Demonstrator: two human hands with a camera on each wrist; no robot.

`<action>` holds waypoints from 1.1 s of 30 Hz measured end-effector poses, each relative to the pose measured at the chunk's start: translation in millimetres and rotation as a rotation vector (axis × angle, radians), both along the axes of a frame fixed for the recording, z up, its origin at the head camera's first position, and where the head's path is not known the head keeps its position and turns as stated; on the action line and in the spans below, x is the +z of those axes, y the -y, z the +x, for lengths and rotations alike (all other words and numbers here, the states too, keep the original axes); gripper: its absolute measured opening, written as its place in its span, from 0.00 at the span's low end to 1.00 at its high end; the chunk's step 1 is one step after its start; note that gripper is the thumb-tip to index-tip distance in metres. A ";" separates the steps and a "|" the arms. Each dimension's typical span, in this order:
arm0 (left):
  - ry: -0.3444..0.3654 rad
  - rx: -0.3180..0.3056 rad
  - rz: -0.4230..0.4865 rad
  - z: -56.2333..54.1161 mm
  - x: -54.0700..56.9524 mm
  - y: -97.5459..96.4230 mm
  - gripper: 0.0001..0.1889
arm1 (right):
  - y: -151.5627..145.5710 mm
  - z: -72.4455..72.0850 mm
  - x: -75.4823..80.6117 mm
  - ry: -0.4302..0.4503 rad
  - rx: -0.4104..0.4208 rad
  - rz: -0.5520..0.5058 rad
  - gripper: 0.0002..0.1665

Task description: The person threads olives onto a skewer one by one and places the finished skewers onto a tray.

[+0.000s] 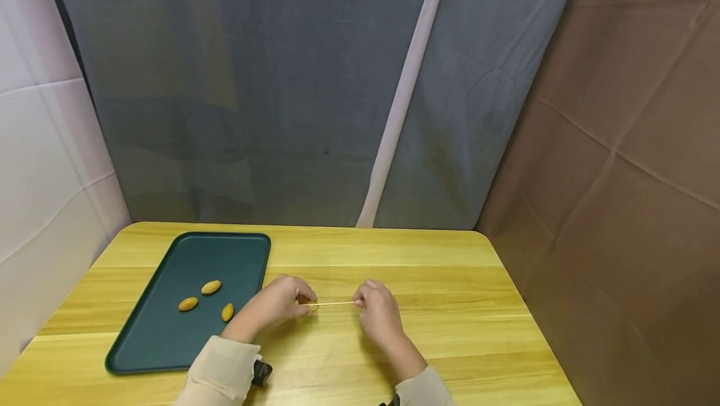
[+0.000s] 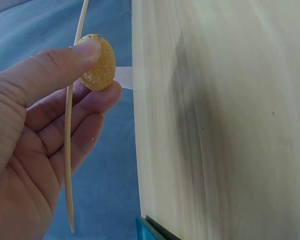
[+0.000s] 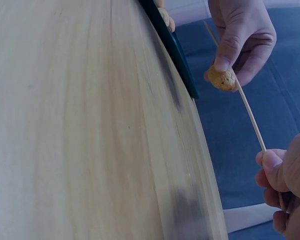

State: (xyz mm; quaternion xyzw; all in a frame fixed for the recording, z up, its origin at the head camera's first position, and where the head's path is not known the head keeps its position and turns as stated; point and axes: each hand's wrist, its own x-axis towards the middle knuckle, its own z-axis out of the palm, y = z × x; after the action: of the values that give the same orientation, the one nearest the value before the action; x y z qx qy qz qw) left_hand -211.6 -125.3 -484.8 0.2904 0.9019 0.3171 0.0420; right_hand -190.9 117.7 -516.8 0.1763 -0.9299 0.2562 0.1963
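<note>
My left hand [image 1: 281, 298] pinches a tan almond in its shell [image 2: 104, 65] between thumb and fingertips above the table. A thin wooden skewer [image 2: 68, 130] runs behind the left thumb, along the almond's side, and its pointed end reaches past the palm in the left wrist view. With thumb and curled fingers my right hand [image 1: 380, 312] grips the other end of the skewer [image 3: 251, 112]. In the head view the stick lies nearly level between both hands. The right hand covers part of its own end of the stick.
A dark green tray [image 1: 163, 346] lies on the left of the wooden table [image 1: 478, 331]. On it are three almonds [image 1: 211, 287]. Grey cloth [image 1: 309, 112] hangs behind the table, with brown cloth [image 1: 630, 206] on the right and white cloth [image 1: 50, 162] on the left.
</note>
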 end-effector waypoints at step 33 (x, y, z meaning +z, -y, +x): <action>-0.007 -0.048 0.052 -3.3 -5.1 2.2 0.08 | 5.4 2.8 0.7 0.028 0.078 0.034 0.02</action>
State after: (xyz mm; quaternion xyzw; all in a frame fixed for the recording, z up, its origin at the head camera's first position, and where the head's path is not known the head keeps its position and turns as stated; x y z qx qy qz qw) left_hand -214.9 -127.4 -489.8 0.3141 0.8861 0.3384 0.0391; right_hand -188.1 112.3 -516.1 0.2122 -0.9291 0.2504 0.1703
